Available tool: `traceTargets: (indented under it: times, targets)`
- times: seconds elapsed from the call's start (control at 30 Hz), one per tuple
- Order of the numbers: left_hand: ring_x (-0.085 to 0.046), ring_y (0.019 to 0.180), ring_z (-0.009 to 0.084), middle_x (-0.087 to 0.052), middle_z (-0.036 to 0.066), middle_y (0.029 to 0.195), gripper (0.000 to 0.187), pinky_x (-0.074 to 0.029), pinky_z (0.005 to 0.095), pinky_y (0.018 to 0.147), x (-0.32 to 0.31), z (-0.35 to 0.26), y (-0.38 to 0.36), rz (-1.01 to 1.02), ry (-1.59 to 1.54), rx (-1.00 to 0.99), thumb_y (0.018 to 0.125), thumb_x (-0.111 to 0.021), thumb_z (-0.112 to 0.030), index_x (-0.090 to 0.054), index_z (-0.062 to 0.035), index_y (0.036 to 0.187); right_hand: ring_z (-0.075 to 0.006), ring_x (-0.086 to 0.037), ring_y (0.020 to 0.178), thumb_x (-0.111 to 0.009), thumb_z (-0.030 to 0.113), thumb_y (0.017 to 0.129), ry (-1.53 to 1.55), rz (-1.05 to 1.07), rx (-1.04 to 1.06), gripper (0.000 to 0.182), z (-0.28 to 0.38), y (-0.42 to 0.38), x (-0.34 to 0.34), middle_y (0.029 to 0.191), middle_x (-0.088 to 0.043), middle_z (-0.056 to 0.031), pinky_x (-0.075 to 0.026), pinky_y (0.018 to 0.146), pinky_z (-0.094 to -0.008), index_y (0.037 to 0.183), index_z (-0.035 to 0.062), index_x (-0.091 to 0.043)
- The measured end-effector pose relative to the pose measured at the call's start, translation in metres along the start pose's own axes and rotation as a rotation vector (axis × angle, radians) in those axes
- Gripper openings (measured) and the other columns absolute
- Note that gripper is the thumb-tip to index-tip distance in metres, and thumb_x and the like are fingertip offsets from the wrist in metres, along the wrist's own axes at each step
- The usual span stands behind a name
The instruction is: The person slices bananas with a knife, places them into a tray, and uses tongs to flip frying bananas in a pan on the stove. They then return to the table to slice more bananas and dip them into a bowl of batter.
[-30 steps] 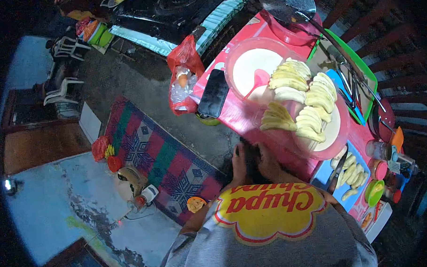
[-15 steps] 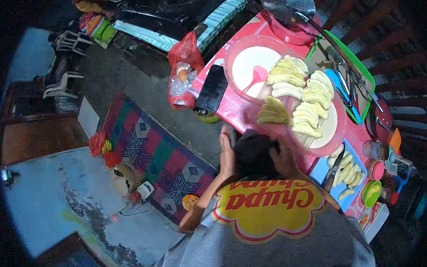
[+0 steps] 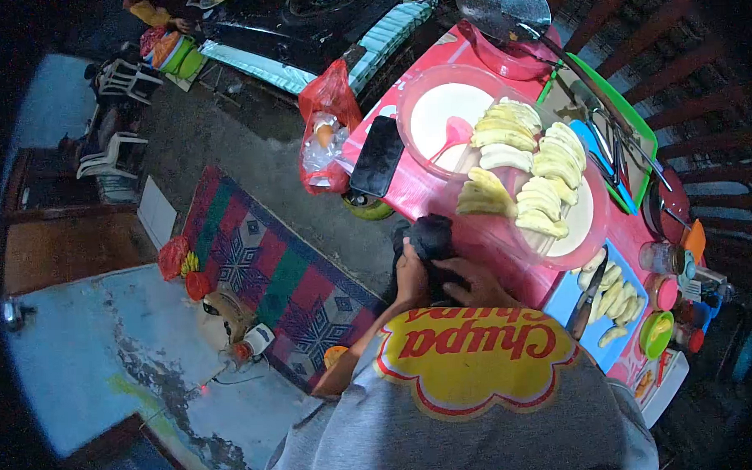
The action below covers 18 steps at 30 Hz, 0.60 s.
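A bunched black cloth [image 3: 431,235] is held low in front of me, beside the table's near edge. My left hand [image 3: 411,277] is closed round its left side, fingers pointing up. From the right, my right hand [image 3: 475,283] presses its curved fingers on the lower part of the cloth; some fingertips are hidden in the dark folds. Just beyond, on the pink-covered table, sliced, fanned-out bananas [image 3: 484,192] lie on a clear tray across two tubs. White batter [image 3: 448,108] fills the far tub, with a pink ladle [image 3: 453,134] in it.
A phone [image 3: 377,156] lies at the table's left edge, by a hanging red plastic bag [image 3: 327,129]. A knife [image 3: 589,298] rests across a blue tray [image 3: 595,343] of peeled bananas. Jars [image 3: 660,261] stand rightward. Behind is a stove [image 3: 302,26]; a patterned mat [image 3: 270,276] covers floor at left.
My hands have come closer together, and the black cloth is now bunched smaller between them. My left hand, upright and flat before, has closed on it. The table's things have not moved.
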<state>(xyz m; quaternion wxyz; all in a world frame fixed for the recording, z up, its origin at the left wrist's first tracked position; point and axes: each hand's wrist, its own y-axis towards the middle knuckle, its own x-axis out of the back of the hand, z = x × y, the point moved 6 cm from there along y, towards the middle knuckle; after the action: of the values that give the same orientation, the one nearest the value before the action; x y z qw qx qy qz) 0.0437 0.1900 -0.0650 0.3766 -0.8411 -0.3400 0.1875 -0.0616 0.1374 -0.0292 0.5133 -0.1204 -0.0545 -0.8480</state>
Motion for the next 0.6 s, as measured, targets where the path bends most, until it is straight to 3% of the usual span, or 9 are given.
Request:
traceTargets:
  times: [0.03, 0.07, 0.1, 0.17, 0.33, 0.4, 0.43, 0.5, 0.6]
  targets:
    - [-0.057, 0.068, 0.0209, -0.059, 0.011, 0.078, 0.055, -0.045, 0.0336, 0.065, 0.002, -0.005, 0.007, 0.059, 0.213, -0.139, 0.086, -0.025, -0.044, -0.058, -0.0003, 0.089, -0.026, -0.047, 0.1, -0.051, 0.009, 0.078, -0.002, -0.006, -0.001, 0.033, -0.001, 0.004, 0.001, 0.105, -0.05, -0.0158, -0.035, 0.087, -0.0326, 0.109, 0.0026, -0.044]
    - [-0.056, 0.078, 0.0196, -0.058, 0.011, 0.087, 0.048, -0.044, 0.0303, 0.07, 0.0, 0.007, 0.013, 0.158, 0.017, 0.09, 0.087, -0.028, -0.04, -0.054, -0.0005, 0.097, -0.0258, -0.047, 0.1, -0.05, 0.009, 0.078, 0.097, -0.092, -0.142, 0.033, -0.012, 0.006, 0.003, 0.104, -0.05, -0.0158, -0.035, 0.087, -0.0326, 0.11, 0.0021, -0.044]
    - [-0.056, 0.078, 0.0196, -0.058, 0.011, 0.087, 0.048, -0.044, 0.0303, 0.07, -0.003, 0.015, 0.021, 0.163, 0.027, 0.094, 0.087, -0.028, -0.04, -0.054, -0.0005, 0.097, -0.0256, -0.048, 0.099, -0.049, 0.009, 0.078, 0.198, -0.182, -0.283, 0.033, -0.022, 0.009, 0.004, 0.103, -0.05, -0.0157, -0.035, 0.087, -0.0326, 0.11, 0.0015, -0.044]
    - [-0.05, 0.096, 0.0263, -0.047, 0.016, 0.113, 0.037, -0.042, 0.0365, 0.081, -0.027, 0.0, 0.024, 0.317, -0.261, -0.293, 0.087, -0.037, -0.029, -0.042, -0.0046, 0.115, -0.0246, -0.048, 0.097, -0.047, 0.01, 0.08, 0.173, -0.278, -0.273, 0.032, -0.028, 0.022, 0.001, 0.103, -0.051, -0.015, -0.035, 0.086, -0.0319, 0.11, 0.0012, -0.044]
    - [-0.049, 0.096, 0.0232, -0.047, 0.014, 0.11, 0.038, -0.04, 0.0328, 0.082, -0.016, -0.03, 0.029, 0.37, 0.144, -0.541, 0.087, -0.035, -0.028, -0.042, -0.0025, 0.114, -0.023, -0.049, 0.095, -0.041, 0.013, 0.086, -0.032, -0.214, -0.423, 0.027, -0.042, 0.04, -0.006, 0.102, -0.052, -0.0126, -0.037, 0.084, -0.0315, 0.109, 0.0002, -0.044]
    - [-0.049, 0.096, 0.0219, -0.048, 0.014, 0.109, 0.038, -0.039, 0.0313, 0.082, -0.006, -0.038, 0.029, 0.376, 0.296, -0.593, 0.088, -0.034, -0.028, -0.042, -0.0016, 0.113, -0.0243, -0.049, 0.094, -0.039, 0.017, 0.087, 0.543, -0.235, -0.54, 0.029, -0.063, 0.039, -0.022, 0.102, -0.052, -0.0126, -0.037, 0.085, -0.0326, 0.11, -0.0007, -0.044]
    - [-0.048, 0.096, 0.0212, -0.048, 0.013, 0.109, 0.038, -0.038, 0.0305, 0.082, -0.001, -0.041, 0.028, 0.377, 0.354, -0.615, 0.088, -0.033, -0.028, -0.042, -0.0012, 0.113, -0.0243, -0.049, 0.094, -0.039, 0.017, 0.087, 0.543, -0.241, -0.545, 0.029, -0.098, 0.037, -0.043, 0.102, -0.052, -0.0126, -0.037, 0.085, -0.0326, 0.11, -0.0007, -0.044]
    - [-0.048, 0.096, 0.02, -0.048, 0.013, 0.108, 0.038, -0.037, 0.029, 0.082, 0.007, -0.049, 0.03, 0.376, 0.43, -0.648, 0.088, -0.033, -0.028, -0.042, -0.0004, 0.113, -0.0263, -0.047, 0.1, -0.038, 0.018, 0.088, 0.564, -0.591, -0.434, 0.033, -0.179, 0.03, -0.078, 0.107, -0.05, -0.0165, -0.035, 0.089, -0.0338, 0.114, -0.002, -0.041]
    - [-0.049, 0.093, 0.0233, -0.048, 0.014, 0.106, 0.038, -0.037, 0.0317, 0.082, 0.018, -0.056, 0.042, 0.322, 0.482, -0.667, 0.088, -0.034, -0.027, -0.04, 0.0003, 0.114, -0.026, -0.043, 0.107, -0.039, 0.019, 0.088, 0.326, -0.542, -0.431, 0.037, -0.031, 0.071, -0.035, 0.114, -0.045, -0.0199, -0.031, 0.092, -0.0328, 0.119, -0.0018, -0.036]
